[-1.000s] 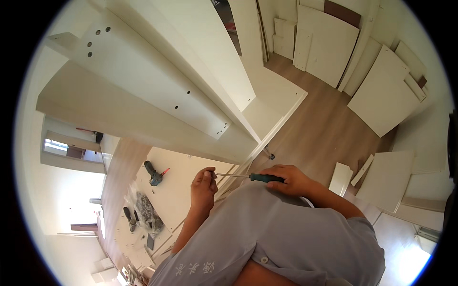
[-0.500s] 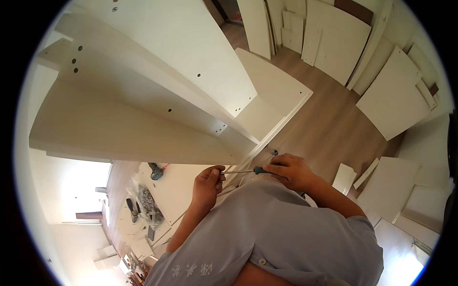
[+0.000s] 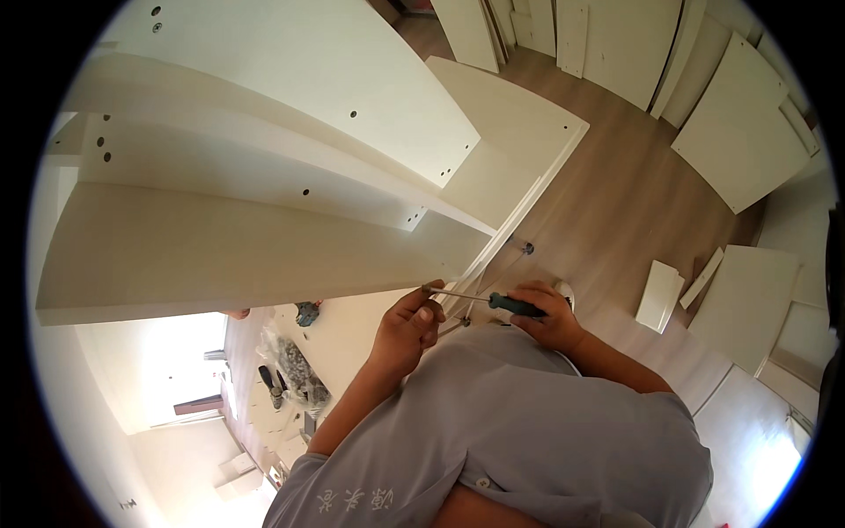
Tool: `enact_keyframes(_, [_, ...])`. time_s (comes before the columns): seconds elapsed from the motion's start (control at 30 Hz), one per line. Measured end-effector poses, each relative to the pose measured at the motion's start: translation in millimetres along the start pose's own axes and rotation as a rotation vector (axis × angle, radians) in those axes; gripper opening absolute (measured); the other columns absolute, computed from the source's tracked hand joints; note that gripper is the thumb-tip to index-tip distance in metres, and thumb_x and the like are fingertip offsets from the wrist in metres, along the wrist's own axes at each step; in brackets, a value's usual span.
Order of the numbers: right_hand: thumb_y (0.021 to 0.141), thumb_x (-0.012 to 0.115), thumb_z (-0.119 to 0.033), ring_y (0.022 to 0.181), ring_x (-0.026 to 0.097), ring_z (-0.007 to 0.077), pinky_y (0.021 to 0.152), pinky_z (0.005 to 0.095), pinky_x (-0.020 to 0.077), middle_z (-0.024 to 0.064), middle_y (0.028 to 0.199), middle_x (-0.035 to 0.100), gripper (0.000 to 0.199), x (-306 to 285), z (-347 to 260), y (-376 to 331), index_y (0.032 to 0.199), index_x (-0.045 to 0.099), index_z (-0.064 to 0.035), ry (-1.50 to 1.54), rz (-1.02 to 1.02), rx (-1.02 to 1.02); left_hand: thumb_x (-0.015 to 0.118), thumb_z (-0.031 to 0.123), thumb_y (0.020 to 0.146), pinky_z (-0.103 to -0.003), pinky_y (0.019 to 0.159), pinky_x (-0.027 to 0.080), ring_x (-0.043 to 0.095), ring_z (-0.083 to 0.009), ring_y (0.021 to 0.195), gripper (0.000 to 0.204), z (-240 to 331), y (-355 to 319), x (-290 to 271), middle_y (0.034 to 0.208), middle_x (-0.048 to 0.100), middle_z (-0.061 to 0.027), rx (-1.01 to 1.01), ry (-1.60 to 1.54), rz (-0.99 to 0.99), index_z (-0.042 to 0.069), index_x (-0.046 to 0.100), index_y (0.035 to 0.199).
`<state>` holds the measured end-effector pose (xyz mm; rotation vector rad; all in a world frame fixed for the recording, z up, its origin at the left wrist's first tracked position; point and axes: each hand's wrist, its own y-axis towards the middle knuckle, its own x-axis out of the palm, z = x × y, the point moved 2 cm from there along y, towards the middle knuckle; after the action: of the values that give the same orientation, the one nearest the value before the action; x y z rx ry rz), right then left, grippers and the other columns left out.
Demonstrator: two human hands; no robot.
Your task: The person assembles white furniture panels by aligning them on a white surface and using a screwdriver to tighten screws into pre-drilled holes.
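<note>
My right hand (image 3: 547, 319) is closed around the dark green handle of a screwdriver (image 3: 515, 305). Its thin metal shaft points left, and the tip meets the fingers of my left hand (image 3: 405, 334). Those fingers are bent together beside the lower edge of a white cabinet (image 3: 220, 251); whatever small piece they pinch at the tip is too small to make out. The cabinet's panels have several dark round holes and fittings, and its narrow front edge (image 3: 521, 216) runs just beyond my hands.
White boards (image 3: 744, 123) lean along the far right, with smaller offcuts (image 3: 660, 295) on the wood-look floor (image 3: 607, 194). At the left, a clear bag of small hardware (image 3: 297, 370), a black-handled tool (image 3: 271, 387) and a power tool (image 3: 306, 313) lie on a pale panel.
My view has shifted. The screwdriver's tip and my left fingers have come up to the cabinet's lower edge, and more of the green handle shows in my right hand.
</note>
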<state>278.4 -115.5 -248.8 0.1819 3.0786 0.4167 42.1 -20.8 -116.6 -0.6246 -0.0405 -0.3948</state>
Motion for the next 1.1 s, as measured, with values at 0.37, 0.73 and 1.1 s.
enact_keyframes(0.37, [0.089,0.074,-0.011,0.102,0.068,0.0264,0.087,0.0358,0.0539,0.0113,0.119,0.066,0.041,76,114,30,0.129,0.064,-0.0115,-0.056,0.173,0.369,0.049,-0.004,0.098,-0.030,0.092,0.055,0.059,-0.0234,0.108,0.029,-119,-38,-162,0.118,0.058,-0.0149,-0.189,-0.258,0.333,-0.005,0.054,0.127])
enact_keyframes(0.73, [0.089,0.072,-0.018,0.108,0.065,0.0347,0.094,0.0428,0.0527,0.0139,0.123,0.065,0.041,146,176,93,0.129,0.066,-0.0151,-0.240,0.141,0.437,0.054,0.006,0.103,-0.028,0.083,0.058,0.064,-0.0173,0.097,0.018,-147,-84,-207,0.113,0.063,-0.0087,-0.221,-0.319,0.408,0.004,0.059,0.120])
enact_keyframes(1.1, [0.088,0.074,-0.011,0.104,0.067,0.0240,0.091,0.0330,0.0528,0.0100,0.116,0.067,0.041,108,150,53,0.128,0.067,-0.0080,-0.108,0.209,0.447,0.057,0.009,0.102,-0.031,0.080,0.055,0.064,-0.0202,0.091,0.024,-136,-67,-202,0.106,0.065,-0.0115,-0.212,-0.230,0.387,-0.002,0.061,0.122])
